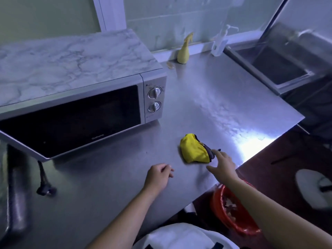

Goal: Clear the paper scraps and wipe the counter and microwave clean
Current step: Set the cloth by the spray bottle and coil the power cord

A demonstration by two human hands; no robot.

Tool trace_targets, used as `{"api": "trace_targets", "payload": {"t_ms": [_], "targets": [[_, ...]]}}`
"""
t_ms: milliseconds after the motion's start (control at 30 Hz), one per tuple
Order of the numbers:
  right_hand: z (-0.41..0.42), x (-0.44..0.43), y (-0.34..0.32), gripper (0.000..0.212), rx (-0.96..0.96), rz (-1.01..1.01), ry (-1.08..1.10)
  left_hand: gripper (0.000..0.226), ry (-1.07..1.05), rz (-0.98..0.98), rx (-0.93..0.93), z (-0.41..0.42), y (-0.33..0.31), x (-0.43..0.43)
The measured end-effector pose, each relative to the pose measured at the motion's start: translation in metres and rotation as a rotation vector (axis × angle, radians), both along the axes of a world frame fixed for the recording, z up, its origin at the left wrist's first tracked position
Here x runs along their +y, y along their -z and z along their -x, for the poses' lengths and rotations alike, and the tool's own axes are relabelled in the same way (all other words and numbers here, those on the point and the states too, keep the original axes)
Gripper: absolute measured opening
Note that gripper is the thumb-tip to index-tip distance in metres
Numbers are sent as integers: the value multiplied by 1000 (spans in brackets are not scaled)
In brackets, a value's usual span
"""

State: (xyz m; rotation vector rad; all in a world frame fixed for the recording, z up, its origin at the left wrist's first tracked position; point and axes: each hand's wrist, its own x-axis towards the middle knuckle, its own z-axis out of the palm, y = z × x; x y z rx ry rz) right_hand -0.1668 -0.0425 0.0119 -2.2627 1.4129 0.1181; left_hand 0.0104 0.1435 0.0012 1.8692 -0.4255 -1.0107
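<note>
A crumpled yellow cloth [193, 148] with a dark edge lies on the steel counter [206, 97], right of the microwave [71, 112]. My right hand [222, 163] reaches to the cloth's right edge, fingers stretched out and touching its dark trim. My left hand [158, 177] rests on the counter to the cloth's lower left, fingers loosely curled, holding nothing. The microwave has a marble-patterned top, a dark door and two knobs. No paper scraps show on the counter.
A yellow spray bottle [184, 51] and a white pump dispenser [219, 44] stand at the back wall. A sink [276, 69] lies at the right. A red bin [231, 209] with scraps sits below the counter's front edge. The microwave's plug [45, 190] lies at the left.
</note>
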Motion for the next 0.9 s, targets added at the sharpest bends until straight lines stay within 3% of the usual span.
{"api": "trace_targets", "payload": {"t_ms": [133, 233, 367, 467, 567, 667, 733, 767, 800, 900], "targets": [[-16, -18, 17, 73, 87, 25, -144, 20, 127, -97, -121, 9, -1, -41], [-22, -41, 19, 56, 50, -22, -127, 52, 155, -161, -201, 22, 2, -65], [-22, -58, 3, 28, -289, -332, -51, 78, 213, -158, -368, 40, 10, -91], [-16, -68, -9, 28, -523, -650, 76, 67, 114, -57, -450, 52, 11, -110], [-14, -87, -24, 23, -582, -832, 174, 42, -45, 62, -278, 61, -3, -125], [-9, -109, -33, 39, -594, -772, 133, 51, -131, 29, -33, 56, -16, -131], [-6, -119, -41, 29, -667, -743, 149, 56, -90, 22, 115, 47, -26, -130], [-5, -123, -45, 16, -709, -779, 167, 59, -65, 32, 201, 42, -31, -129], [-4, -125, -48, 16, -736, -826, 175, 62, -45, 48, 292, 36, -36, -128], [-7, -126, -52, 30, -756, -1014, 302, 61, -29, 142, 563, 24, -44, -119]]}}
